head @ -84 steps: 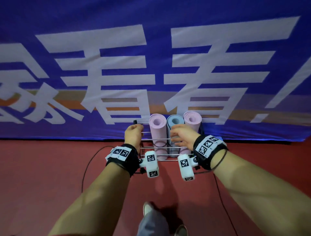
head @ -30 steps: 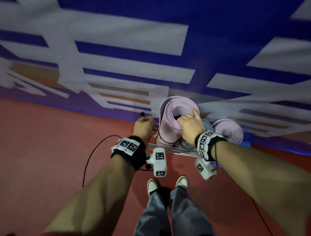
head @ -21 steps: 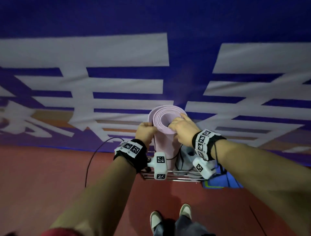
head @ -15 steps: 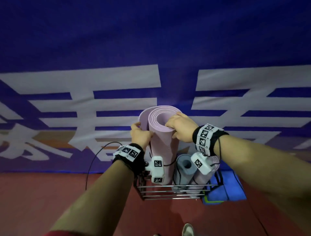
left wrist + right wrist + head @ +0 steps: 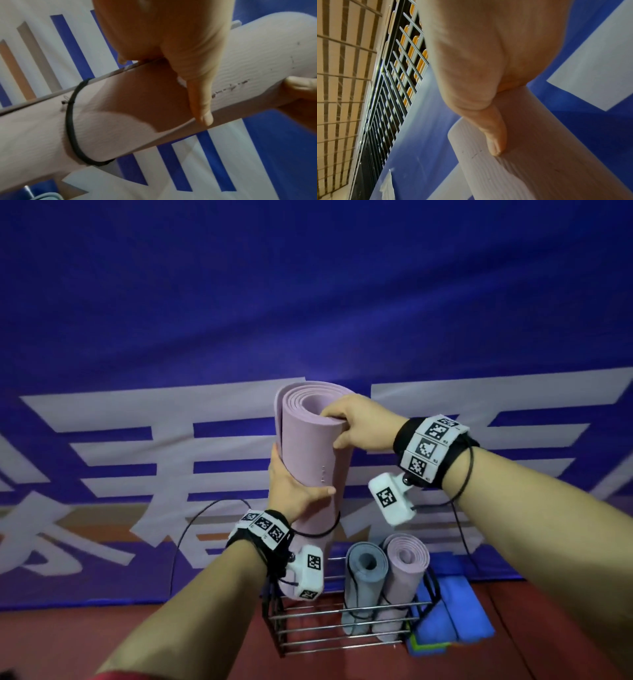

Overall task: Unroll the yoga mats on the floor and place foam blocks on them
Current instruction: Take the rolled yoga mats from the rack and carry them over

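The lower end of the raised pink mat (image 5: 313,460) is hidden behind the left hand (image 5: 294,491) and the white wrist unit, so whether it touches the wire rack (image 5: 342,625) cannot be told. The right hand (image 5: 359,422) has its fingertips tucked out of sight inside the roll's open top, and both wrist views cut the mat off at their edges. The blue foam blocks (image 5: 445,621) sit partly behind the rack, their count unclear
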`<action>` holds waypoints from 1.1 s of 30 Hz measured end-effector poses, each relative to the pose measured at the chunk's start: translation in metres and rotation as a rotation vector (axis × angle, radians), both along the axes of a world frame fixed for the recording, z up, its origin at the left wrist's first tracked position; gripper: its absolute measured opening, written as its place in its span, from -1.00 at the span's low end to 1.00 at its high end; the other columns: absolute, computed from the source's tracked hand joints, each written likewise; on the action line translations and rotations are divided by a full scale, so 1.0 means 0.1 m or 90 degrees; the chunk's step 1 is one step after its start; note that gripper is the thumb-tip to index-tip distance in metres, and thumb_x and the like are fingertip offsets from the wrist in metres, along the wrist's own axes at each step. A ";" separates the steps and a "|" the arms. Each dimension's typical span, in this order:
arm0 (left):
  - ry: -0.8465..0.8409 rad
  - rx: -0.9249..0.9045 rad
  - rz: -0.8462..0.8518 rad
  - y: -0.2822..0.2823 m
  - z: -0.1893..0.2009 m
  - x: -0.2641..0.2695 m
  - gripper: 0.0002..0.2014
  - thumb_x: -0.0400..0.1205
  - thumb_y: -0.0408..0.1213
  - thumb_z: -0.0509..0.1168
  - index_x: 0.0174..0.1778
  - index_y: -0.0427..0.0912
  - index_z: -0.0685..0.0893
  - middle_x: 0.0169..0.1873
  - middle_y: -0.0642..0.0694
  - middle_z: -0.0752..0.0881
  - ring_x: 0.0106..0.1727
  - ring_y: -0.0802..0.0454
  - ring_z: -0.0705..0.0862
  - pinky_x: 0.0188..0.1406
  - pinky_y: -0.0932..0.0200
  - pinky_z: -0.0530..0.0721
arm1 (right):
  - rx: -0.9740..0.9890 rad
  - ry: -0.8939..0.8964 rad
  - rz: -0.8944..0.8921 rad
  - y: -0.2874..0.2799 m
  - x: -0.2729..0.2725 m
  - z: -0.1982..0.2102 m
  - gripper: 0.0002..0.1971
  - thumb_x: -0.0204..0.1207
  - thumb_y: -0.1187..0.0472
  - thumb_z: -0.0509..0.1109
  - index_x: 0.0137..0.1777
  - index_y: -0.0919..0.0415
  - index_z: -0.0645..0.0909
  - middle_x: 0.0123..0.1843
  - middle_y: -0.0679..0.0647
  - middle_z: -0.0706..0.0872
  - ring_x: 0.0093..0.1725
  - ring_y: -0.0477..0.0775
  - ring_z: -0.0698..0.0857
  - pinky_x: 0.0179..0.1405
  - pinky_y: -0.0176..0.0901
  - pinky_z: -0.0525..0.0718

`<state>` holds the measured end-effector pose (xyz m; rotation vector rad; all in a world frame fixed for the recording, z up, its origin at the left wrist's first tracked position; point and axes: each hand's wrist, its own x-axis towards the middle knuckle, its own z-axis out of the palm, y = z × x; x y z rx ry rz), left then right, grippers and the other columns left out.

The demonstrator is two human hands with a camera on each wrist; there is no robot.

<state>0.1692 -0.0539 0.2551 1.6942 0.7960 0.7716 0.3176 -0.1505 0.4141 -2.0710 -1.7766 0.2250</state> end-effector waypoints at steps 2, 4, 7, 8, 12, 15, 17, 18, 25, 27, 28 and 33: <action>0.013 0.041 0.002 -0.03 0.14 0.01 0.40 -0.12 0.15 0.78 0.60 0.21 0.10 0.48 -0.01 0.41 0.48 -0.03 0.46 0.44 -0.21 0.55 | 0.004 0.032 -0.020 -0.04 0.01 0.08 -0.64 0.26 0.33 0.62 0.07 0.11 0.74 -0.05 0.00 0.79 0.00 0.08 0.70 -0.03 -0.06 0.67; 0.020 0.069 0.003 -0.06 0.22 0.00 0.33 -0.09 0.13 0.76 0.57 0.16 0.16 0.43 0.00 0.45 0.43 -0.02 0.50 0.41 -0.19 0.58 | 0.003 0.064 -0.031 -0.12 0.01 0.14 -0.63 0.28 0.37 0.60 0.11 0.15 0.74 -0.02 0.01 0.80 0.01 0.07 0.72 -0.03 -0.09 0.66; 0.047 0.105 0.015 -0.12 0.29 0.00 0.21 -0.11 0.18 0.73 0.46 0.17 0.28 0.34 0.03 0.53 0.33 -0.03 0.57 0.29 -0.20 0.65 | -0.010 0.093 -0.047 -0.28 -0.01 0.22 -0.62 0.30 0.41 0.60 0.13 0.19 0.72 0.01 0.04 0.80 -0.01 0.06 0.72 -0.03 -0.11 0.66; 0.054 0.108 0.009 -0.14 0.29 0.00 0.18 -0.12 0.20 0.73 0.42 0.17 0.30 0.32 0.03 0.55 0.31 -0.03 0.58 0.27 -0.20 0.66 | -0.019 0.099 -0.057 -0.34 -0.03 0.24 -0.62 0.31 0.42 0.59 0.13 0.20 0.71 0.01 0.05 0.79 -0.02 0.06 0.73 -0.03 -0.11 0.67; 0.079 0.127 -0.002 -0.33 0.34 -0.03 0.16 -0.12 0.21 0.71 0.40 0.16 0.31 0.30 0.03 0.57 0.27 -0.03 0.60 0.22 -0.19 0.68 | -0.055 0.126 -0.115 -0.52 -0.09 0.33 -0.72 0.31 0.43 0.50 0.04 0.25 0.71 -0.10 0.13 0.74 -0.12 0.11 0.67 -0.18 -0.08 0.62; 0.107 0.154 0.011 -0.59 0.44 -0.10 0.16 -0.11 0.23 0.68 0.42 0.13 0.31 0.31 0.02 0.55 0.26 -0.04 0.60 0.20 -0.19 0.68 | -0.047 0.190 -0.166 -0.66 -0.22 0.45 -0.85 0.43 0.18 0.48 -0.12 0.27 0.74 -0.13 0.13 0.75 -0.09 0.06 0.63 -0.15 -0.12 0.54; 0.129 0.178 0.019 -0.76 0.50 -0.13 0.22 -0.12 0.27 0.65 0.49 0.12 0.28 0.35 0.01 0.53 0.29 -0.07 0.61 0.19 -0.21 0.68 | -0.061 0.215 -0.201 -0.72 -0.32 0.58 -0.61 0.48 -0.16 0.47 -0.15 0.23 0.73 -0.04 0.10 0.77 -0.02 0.06 0.68 -0.04 -0.09 0.58; 0.139 0.195 0.023 -0.87 0.53 -0.15 0.24 -0.12 0.29 0.64 0.50 0.12 0.27 0.35 0.00 0.53 0.29 -0.09 0.61 0.18 -0.22 0.68 | -0.063 0.227 -0.218 -0.80 -0.39 0.66 -0.53 0.47 -0.27 0.44 -0.19 0.19 0.70 -0.12 0.08 0.75 -0.09 0.06 0.69 -0.09 -0.10 0.59; 0.199 0.310 0.081 -1.82 0.78 -0.28 0.27 -0.06 0.44 0.53 0.57 0.07 0.21 0.31 -0.05 0.55 0.29 -0.15 0.61 0.19 -0.25 0.65 | -0.059 0.297 -0.234 -1.62 -0.79 0.96 -0.64 0.59 -0.13 0.41 -0.26 0.09 0.46 -0.44 -0.03 0.52 -0.39 -0.01 0.50 -0.51 -0.29 0.47; 0.203 0.337 0.105 -2.12 0.78 -0.34 0.27 -0.03 0.48 0.46 0.59 0.04 0.20 0.31 -0.06 0.55 0.31 -0.16 0.58 0.22 -0.24 0.62 | -0.049 0.239 -0.258 -1.90 -0.84 0.90 -0.70 0.54 -0.06 0.49 -0.12 0.14 0.51 -0.21 0.02 0.60 -0.20 0.05 0.61 -0.24 -0.19 0.58; 0.208 0.346 0.113 -2.29 0.77 -0.38 0.28 -0.02 0.50 0.41 0.60 0.01 0.18 0.32 -0.08 0.54 0.32 -0.17 0.56 0.26 -0.24 0.60 | -0.033 0.216 -0.273 -2.06 -0.86 0.85 -0.70 0.51 -0.02 0.52 -0.04 0.16 0.53 -0.12 0.04 0.63 -0.12 0.08 0.64 -0.16 -0.17 0.58; 0.228 0.356 0.123 -3.33 0.63 -0.69 0.28 0.05 0.49 0.41 0.65 -0.01 0.12 0.37 -0.11 0.46 0.37 -0.19 0.46 0.38 -0.18 0.48 | 0.058 0.322 -0.341 -2.96 -1.01 0.48 -0.43 -0.01 -0.04 0.64 -0.04 0.25 0.63 -0.06 0.19 0.76 -0.09 0.21 0.75 -0.01 0.11 0.78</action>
